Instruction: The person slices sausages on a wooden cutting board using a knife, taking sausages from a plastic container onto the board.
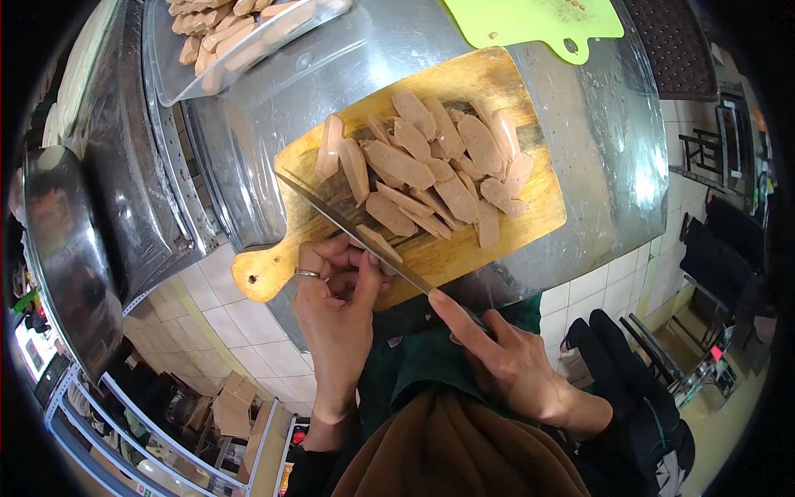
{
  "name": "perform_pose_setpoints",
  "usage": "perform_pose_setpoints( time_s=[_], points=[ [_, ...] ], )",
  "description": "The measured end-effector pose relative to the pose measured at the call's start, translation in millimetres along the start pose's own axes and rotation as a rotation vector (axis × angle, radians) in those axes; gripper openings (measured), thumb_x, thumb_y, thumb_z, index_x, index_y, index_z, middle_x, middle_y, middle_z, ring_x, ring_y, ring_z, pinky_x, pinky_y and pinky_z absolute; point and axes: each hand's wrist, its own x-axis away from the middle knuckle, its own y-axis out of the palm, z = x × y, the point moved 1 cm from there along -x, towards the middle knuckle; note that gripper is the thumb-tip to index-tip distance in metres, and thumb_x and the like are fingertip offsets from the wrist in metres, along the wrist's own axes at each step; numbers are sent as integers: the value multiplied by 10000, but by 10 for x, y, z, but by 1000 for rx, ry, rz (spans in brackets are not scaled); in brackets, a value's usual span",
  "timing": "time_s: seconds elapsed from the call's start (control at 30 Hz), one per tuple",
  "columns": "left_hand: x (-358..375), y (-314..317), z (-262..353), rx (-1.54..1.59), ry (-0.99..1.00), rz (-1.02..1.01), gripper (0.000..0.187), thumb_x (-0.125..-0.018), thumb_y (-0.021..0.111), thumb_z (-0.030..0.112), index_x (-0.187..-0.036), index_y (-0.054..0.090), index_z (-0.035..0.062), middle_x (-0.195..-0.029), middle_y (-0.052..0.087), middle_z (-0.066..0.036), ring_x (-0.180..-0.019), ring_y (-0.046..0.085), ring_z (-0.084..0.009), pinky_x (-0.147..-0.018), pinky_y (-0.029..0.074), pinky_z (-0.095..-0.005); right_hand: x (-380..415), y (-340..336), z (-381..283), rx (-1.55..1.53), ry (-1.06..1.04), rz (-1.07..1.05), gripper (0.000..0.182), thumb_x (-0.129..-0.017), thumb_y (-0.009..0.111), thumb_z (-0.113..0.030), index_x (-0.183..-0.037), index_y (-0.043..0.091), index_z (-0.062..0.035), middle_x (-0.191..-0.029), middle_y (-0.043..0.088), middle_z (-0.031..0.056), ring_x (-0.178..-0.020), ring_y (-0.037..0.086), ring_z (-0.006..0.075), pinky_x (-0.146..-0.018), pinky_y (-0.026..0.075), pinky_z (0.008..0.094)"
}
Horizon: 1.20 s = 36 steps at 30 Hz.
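My right hand (505,360) grips a knife (352,228) by its handle, the index finger stretched along the spine. The blade slants up and left across the near edge of a wooden cutting board (542,203). My left hand (339,290), with a ring on one finger, has its fingers curled round a piece of sausage (379,242) right beside the blade; part of the piece is hidden behind the knife and fingers. Several slanted sausage slices (397,164) lie heaped on the board beyond the blade. Two longer pieces rest at the heap's left side.
A clear plastic tub (248,62) of whole sausages stands at the back left of the metal table (600,157). Behind the board lies a green cutting board (530,21) with crumbs. A dark perforated mat (672,45) is at the back right. Another person's legs (609,356) show at right.
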Motion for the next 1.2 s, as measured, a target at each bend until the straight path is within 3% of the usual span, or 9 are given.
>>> perform_pose_setpoints(
  time_s=[0.23,0.43,0.83,0.97,1.2],
  points=[
    [15,11,-30,30,-4,8,212,-937,645,14,-1109,527,-21,-858,645,-74,-701,663,-112,-627,531,-222,216,-141,7,9,76,-80,967,-784,615,42,-1576,207,-333,-816,502,160,-647,606,392,-558,526,482],
    [8,12,-34,19,5,0,187,-940,645,23,-1084,531,-12,-835,639,-62,-694,659,-105,-617,532,-225,-171,23,33,-17,-6,-16,916,-824,613,29,-1572,217,-321,-824,513,171,-648,607,389,-592,535,489],
    [-5,0,-98,52,45,-6,191,-959,639,58,-1085,514,-11,-850,651,-83,-702,673,-123,-617,534,-235,-3,-34,122,86,9,170,758,-859,628,30,-1517,398,-268,-735,485,136,-595,580,323,-543,502,414],
    [-6,0,-96,109,89,-18,182,-967,633,67,-1082,520,-18,-882,661,-96,-728,679,-126,-637,552,-244,59,-75,116,4,-75,172,743,-848,621,58,-1522,384,-147,-699,522,124,-574,546,295,-574,512,410],
    [-2,-6,-132,132,82,-12,193,-979,621,81,-1105,530,-34,-916,672,-94,-763,686,-125,-671,572,-247,298,-126,-71,-4,-97,101,802,-802,588,132,-1531,340,-92,-990,710,81,-686,561,230,-657,573,386]
  ],
)
